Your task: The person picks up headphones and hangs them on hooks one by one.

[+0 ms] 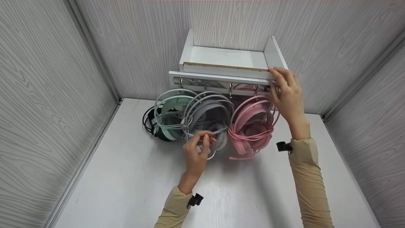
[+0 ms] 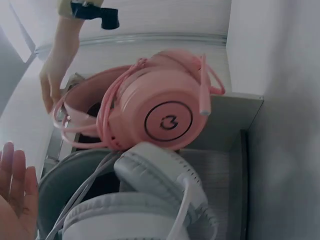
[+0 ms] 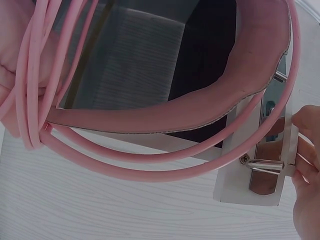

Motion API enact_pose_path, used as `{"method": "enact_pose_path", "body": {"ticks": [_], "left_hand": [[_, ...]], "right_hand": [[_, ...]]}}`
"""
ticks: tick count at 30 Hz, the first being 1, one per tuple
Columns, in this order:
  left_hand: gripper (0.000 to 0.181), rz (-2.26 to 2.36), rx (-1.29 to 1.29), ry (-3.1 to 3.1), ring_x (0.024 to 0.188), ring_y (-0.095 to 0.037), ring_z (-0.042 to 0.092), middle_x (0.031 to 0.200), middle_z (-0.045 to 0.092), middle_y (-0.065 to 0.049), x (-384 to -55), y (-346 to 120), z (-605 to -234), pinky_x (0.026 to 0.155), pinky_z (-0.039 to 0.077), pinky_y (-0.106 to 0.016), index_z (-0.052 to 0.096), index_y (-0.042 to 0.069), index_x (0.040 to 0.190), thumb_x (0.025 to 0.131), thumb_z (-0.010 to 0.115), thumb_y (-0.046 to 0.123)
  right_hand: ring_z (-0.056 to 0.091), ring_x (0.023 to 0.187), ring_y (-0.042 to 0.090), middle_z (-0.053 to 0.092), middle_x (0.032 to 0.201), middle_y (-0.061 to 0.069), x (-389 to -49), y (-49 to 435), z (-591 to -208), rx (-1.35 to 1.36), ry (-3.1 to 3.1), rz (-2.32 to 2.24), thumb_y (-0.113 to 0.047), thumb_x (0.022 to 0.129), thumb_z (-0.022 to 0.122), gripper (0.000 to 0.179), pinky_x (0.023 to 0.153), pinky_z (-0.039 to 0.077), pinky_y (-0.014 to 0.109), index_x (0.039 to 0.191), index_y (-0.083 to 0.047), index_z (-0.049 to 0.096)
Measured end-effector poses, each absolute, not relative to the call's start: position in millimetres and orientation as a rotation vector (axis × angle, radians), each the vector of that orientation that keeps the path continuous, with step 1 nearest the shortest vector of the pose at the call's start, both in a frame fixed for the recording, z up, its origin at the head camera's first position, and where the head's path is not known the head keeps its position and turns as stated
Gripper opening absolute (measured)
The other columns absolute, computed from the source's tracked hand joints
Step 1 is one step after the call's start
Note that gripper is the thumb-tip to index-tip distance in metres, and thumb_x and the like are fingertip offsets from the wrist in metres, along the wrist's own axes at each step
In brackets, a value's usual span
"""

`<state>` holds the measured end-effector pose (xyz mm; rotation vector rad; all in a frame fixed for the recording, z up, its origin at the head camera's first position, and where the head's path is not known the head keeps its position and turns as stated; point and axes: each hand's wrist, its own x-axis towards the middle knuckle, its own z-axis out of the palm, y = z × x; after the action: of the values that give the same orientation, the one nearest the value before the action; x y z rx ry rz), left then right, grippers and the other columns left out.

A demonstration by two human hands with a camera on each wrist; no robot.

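A grey headset with a coiled cable hangs from a white hook rack, between a mint green headset and a pink headset. My left hand is in front of the grey one, thumb and index finger pinching its thin cable. In the left wrist view its other fingers extend loosely beside the white ear cups. My right hand grips the rack's right end, fingers over the top and thumb below. The right wrist view shows this hold past the pink headband.
Behind the mint headset, a black headset is partly hidden. Metal hooks line the rack's front, below an open-topped white shelf. Pale wood-grain panels enclose the white tabletop at the back and sides.
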<state>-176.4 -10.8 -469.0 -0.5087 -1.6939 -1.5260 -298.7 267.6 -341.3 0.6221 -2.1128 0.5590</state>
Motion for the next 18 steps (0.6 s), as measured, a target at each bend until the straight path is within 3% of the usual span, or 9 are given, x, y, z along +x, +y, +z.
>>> {"method": "enact_pose_path", "body": {"ticks": [11, 18], "left_hand": [[0.018, -1.533, -0.207, -1.524, 0.068, -0.014, 0.063, 0.076, 0.068, -0.009, -192.0, -91.1, -464.1, 0.062, 0.052, -0.021, 0.069, -0.002, 0.097, 0.101, 0.051, -0.002], [0.022, -1.662, 0.027, -1.515, 0.075, -0.023, 0.061, 0.085, 0.064, -0.015, -205.6, -144.1, -478.1, 0.062, 0.053, -0.025, 0.067, -0.009, 0.101, 0.105, 0.051, 0.006]], "right_hand": [[0.052, 0.128, 0.030, 0.060, 0.134, 0.010, -300.4, 266.6, -344.1, 0.594, -2.110, 0.583, -0.007, 0.098, 0.063, 0.039, 0.103, 0.046, 0.048, 0.137, -0.013, 0.064], [0.053, 0.127, 0.031, 0.061, 0.133, 0.011, -303.0, 266.7, -346.0, 0.597, -2.081, 0.589, -0.011, 0.099, 0.063, 0.037, 0.104, 0.045, 0.047, 0.136, -0.014, 0.064]]}}
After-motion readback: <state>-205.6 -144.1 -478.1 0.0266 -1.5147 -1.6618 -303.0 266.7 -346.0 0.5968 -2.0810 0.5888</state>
